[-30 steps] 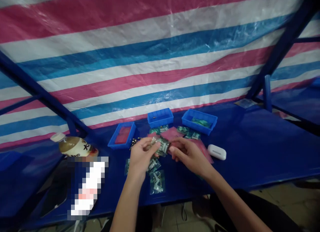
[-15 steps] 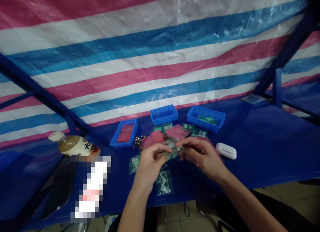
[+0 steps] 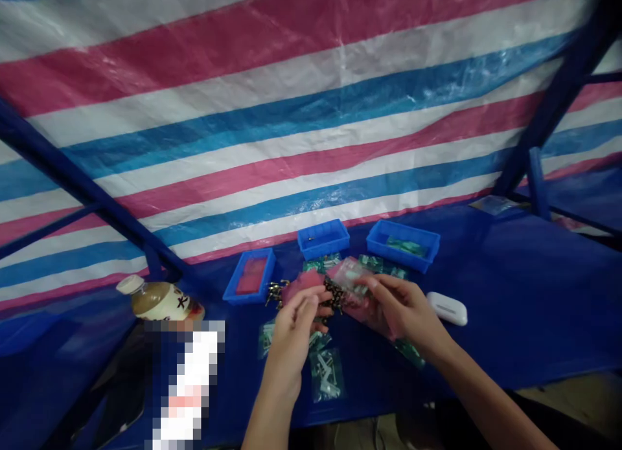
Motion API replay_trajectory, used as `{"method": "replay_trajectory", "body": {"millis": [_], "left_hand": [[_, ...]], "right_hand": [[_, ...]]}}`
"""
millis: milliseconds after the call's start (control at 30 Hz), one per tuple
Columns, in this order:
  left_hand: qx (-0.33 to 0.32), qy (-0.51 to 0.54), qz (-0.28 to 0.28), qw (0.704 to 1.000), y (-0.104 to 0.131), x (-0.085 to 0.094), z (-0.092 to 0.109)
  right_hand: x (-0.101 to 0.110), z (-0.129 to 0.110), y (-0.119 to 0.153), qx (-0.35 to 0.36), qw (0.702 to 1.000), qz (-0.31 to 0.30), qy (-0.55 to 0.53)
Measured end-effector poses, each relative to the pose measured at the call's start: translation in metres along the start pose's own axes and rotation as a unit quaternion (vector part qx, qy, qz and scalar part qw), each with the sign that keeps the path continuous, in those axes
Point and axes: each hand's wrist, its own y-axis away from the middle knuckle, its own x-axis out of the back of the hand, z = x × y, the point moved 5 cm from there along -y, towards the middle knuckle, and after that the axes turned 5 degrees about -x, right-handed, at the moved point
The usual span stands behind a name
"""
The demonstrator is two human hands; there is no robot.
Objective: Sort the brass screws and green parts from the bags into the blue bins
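My right hand (image 3: 401, 304) pinches a small clear plastic bag (image 3: 350, 275) by its edge, above pink bags (image 3: 372, 314) on the blue table. My left hand (image 3: 304, 314) is apart from that bag, fingers spread and holding nothing, beside a pink bag (image 3: 311, 280). Small brass-coloured metal parts (image 3: 276, 293) lie in a heap around the pink bags, partly behind my left hand. Clear bags with white and metal pieces lie nearer the table's front, one (image 3: 327, 374) below my hands and another (image 3: 267, 337) left of my left wrist.
Three blue trays stand behind: left with red pieces (image 3: 269, 275), middle (image 3: 324, 248), right with green bags (image 3: 427, 261). A white case (image 3: 448, 309) lies right of my right hand. A bottle (image 3: 158, 300) lies at left. Striped sheeting (image 3: 301, 139) hangs behind the blue table (image 3: 510, 307).
My hands have moved apart. My left hand has let go of the clear bag, and my right hand still holds it. The view has tilted up slightly.
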Motion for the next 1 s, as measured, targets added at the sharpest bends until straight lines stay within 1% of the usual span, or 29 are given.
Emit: {"method": "replay_trajectory", "body": {"millis": [67, 100, 133, 167, 233, 300, 367, 400, 433, 467, 500, 533, 633, 700, 733, 767, 833, 900, 967, 1000], "left_hand": [[-0.001, 0.007, 0.016, 1.000, -0.002, 0.002, 0.001], [-0.002, 0.012, 0.020, 1.000, -0.003, 0.003, 0.001], [-0.004, 0.019, 0.021, 1.000, -0.004, 0.003, 0.001], [-0.006, 0.027, 0.019, 0.999, -0.005, 0.002, 0.001], [-0.008, 0.035, 0.012, 0.999, -0.004, -0.001, 0.001], [-0.007, 0.026, 0.006, 1.000, -0.002, -0.003, 0.001], [-0.004, 0.003, 0.000, 1.000, 0.000, -0.004, 0.002], [-0.005, -0.009, -0.001, 1.000, 0.001, -0.003, 0.003], [-0.007, -0.021, -0.001, 1.000, 0.002, -0.003, 0.003], [-0.011, -0.030, 0.001, 0.999, 0.003, -0.002, 0.003], [-0.014, -0.038, 0.002, 0.999, 0.003, -0.001, 0.003], [-0.017, -0.044, 0.004, 0.999, 0.003, 0.000, 0.003], [-0.025, -0.057, 0.009, 0.998, 0.002, 0.001, 0.002], [-0.030, -0.068, 0.013, 0.997, 0.001, 0.000, 0.002], [-0.032, -0.077, 0.015, 0.996, 0.001, 0.000, 0.002], [-0.036, -0.087, 0.017, 0.995, 0.001, 0.001, 0.001], [-0.050, -0.121, 0.025, 0.991, 0.001, 0.002, 0.001], [-0.074, -0.180, 0.041, 0.980, 0.002, 0.005, 0.003], [-0.095, -0.258, 0.057, 0.960, 0.004, 0.007, 0.004], [-0.104, -0.297, 0.060, 0.947, 0.004, 0.006, 0.005]], "right_hand": [[0.018, 0.000, -0.005, 0.022, 0.993, 0.101, -0.054], [0.025, 0.000, -0.007, 0.036, 0.986, 0.136, -0.087], [0.030, 0.001, -0.008, 0.044, 0.980, 0.155, -0.118], [0.033, 0.002, -0.010, 0.043, 0.977, 0.155, -0.143], [0.030, 0.005, -0.012, 0.016, 0.981, 0.114, -0.153], [0.021, 0.007, -0.012, -0.018, 0.992, 0.048, -0.115], [0.013, 0.007, -0.010, -0.020, 0.998, 0.002, -0.054], [0.012, 0.006, -0.009, -0.008, 1.000, -0.001, -0.015], [0.013, 0.004, -0.009, 0.008, 0.999, 0.008, 0.032], [0.016, 0.003, -0.009, 0.027, 0.995, 0.030, 0.087], [0.021, 0.002, -0.009, 0.046, 0.986, 0.061, 0.151], [0.028, 0.002, -0.010, 0.064, 0.968, 0.096, 0.222], [0.048, 0.004, -0.012, 0.095, 0.888, 0.187, 0.410], [0.059, 0.007, -0.013, 0.088, 0.842, 0.220, 0.485], [0.063, 0.009, -0.014, 0.085, 0.828, 0.226, 0.506], [0.064, 0.010, -0.014, 0.088, 0.821, 0.222, 0.519], [0.058, 0.009, -0.014, 0.116, 0.818, 0.181, 0.534], [0.043, 0.007, -0.013, 0.154, 0.816, 0.108, 0.547], [0.025, 0.006, -0.009, 0.183, 0.800, 0.051, 0.569], [0.016, 0.006, -0.006, 0.195, 0.788, 0.036, 0.583]]}}
